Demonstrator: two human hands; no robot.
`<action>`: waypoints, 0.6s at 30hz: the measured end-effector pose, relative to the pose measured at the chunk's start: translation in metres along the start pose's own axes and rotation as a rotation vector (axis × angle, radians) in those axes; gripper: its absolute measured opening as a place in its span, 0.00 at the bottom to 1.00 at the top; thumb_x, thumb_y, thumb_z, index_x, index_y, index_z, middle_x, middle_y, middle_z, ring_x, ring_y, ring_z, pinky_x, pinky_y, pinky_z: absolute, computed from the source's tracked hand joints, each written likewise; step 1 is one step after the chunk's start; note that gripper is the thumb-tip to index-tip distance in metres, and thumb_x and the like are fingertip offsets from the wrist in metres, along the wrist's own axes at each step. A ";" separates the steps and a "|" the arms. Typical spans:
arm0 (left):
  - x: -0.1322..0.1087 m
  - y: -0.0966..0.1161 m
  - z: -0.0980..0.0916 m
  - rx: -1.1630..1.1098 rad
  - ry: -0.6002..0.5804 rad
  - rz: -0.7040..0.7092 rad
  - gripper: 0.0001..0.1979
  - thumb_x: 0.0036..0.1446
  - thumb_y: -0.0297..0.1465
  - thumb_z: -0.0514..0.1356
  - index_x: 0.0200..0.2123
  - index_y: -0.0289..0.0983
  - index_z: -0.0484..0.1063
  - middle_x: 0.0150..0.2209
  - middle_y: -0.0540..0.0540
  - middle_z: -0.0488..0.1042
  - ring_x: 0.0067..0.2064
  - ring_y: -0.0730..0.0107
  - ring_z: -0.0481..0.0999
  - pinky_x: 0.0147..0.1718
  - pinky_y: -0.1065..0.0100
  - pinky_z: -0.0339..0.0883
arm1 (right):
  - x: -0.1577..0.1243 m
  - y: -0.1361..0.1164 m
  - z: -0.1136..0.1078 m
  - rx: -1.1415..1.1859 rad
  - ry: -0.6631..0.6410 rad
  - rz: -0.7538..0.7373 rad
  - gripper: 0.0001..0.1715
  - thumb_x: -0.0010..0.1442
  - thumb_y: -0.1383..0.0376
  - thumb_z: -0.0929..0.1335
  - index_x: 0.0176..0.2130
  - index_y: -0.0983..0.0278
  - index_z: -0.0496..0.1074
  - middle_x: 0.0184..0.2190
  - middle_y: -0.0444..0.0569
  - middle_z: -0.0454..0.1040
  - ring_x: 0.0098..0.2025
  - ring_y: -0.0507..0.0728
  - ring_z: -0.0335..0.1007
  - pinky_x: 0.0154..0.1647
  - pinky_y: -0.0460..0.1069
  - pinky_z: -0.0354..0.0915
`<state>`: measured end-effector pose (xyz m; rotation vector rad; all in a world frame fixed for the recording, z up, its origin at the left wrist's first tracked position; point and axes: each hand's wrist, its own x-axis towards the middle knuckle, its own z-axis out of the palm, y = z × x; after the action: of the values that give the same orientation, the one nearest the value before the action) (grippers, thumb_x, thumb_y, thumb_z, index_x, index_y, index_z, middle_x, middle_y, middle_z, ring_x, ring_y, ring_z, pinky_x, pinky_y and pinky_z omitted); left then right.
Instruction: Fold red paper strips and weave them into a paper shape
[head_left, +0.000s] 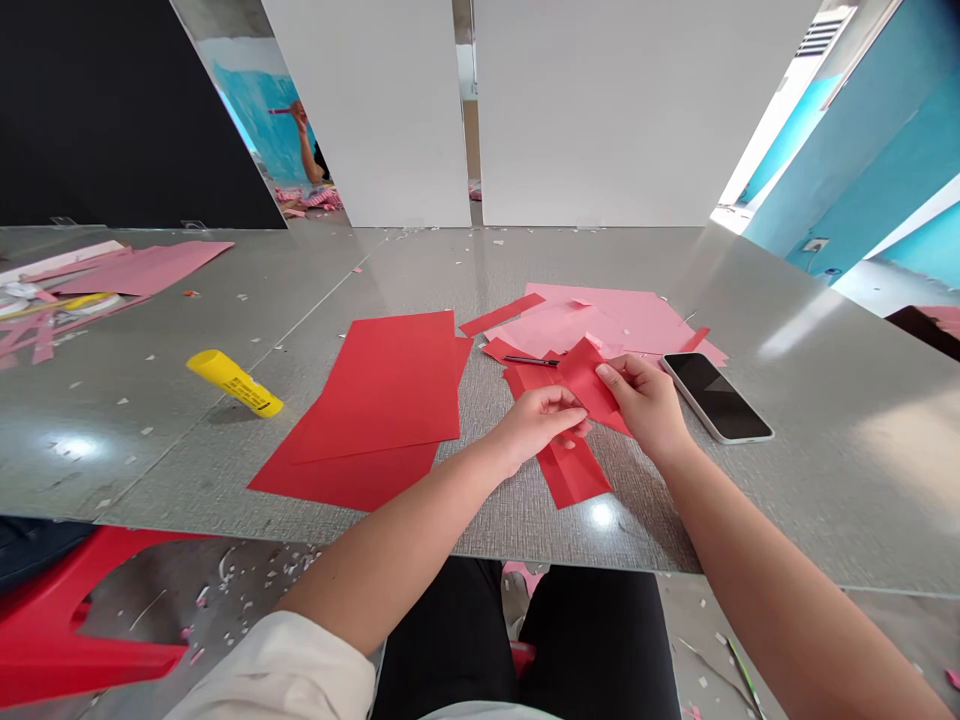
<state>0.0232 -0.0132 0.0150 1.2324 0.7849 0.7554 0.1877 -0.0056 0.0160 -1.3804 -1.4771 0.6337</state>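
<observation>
Red paper (583,382) slanting diagonally under right hand (645,402)

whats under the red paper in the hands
Under the red paper a red paper strip lies on the grey textured table top, running out below the left hand. The stretch directly beneath the hands is covered, so it cannot be seen.

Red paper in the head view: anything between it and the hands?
Nothing visible. The left hand and right hand are both already on the piece of red paper, with no object between them and it. The smartphone lies beside the right hand, not in between.
</observation>
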 end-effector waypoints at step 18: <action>-0.002 0.003 -0.006 0.391 0.200 0.220 0.06 0.58 0.34 0.53 0.34 0.38 0.66 0.32 0.45 0.73 0.37 0.68 0.73 0.38 0.64 0.67 | 0.003 0.000 -0.009 0.180 0.092 0.099 0.17 0.52 0.51 0.66 0.28 0.62 0.67 0.18 0.41 0.60 0.19 0.48 0.51 0.17 0.45 0.50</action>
<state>0.0166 -0.0113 0.0176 1.6308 1.0040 0.9438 0.1967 -0.0052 0.0201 -1.3305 -1.2541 0.7372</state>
